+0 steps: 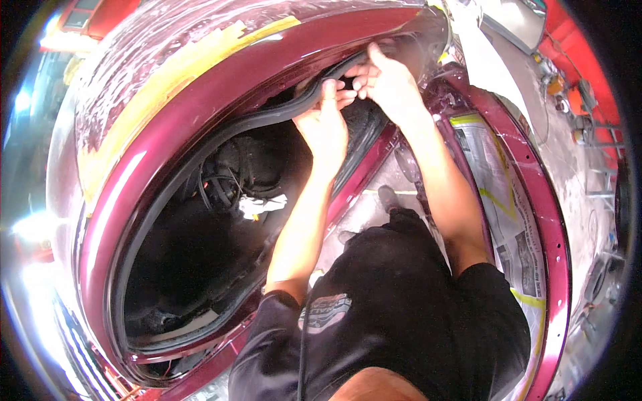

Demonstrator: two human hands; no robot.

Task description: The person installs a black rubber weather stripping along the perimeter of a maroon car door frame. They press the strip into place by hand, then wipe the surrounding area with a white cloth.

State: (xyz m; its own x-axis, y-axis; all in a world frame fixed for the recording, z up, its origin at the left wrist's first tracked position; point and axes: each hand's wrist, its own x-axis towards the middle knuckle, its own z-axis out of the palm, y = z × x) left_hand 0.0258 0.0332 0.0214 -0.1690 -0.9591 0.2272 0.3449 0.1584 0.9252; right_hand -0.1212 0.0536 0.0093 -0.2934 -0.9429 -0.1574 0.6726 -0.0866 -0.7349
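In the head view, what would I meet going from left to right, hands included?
Crumpled white material → left hand → right hand → newspaper masking → orange object.

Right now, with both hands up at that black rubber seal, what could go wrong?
Beside the left hand, the black seal bows away from the maroon frame, so it could twist or kink there.

The right arm looks close to the masking paper on the door, so an elbow might brush or tear it.
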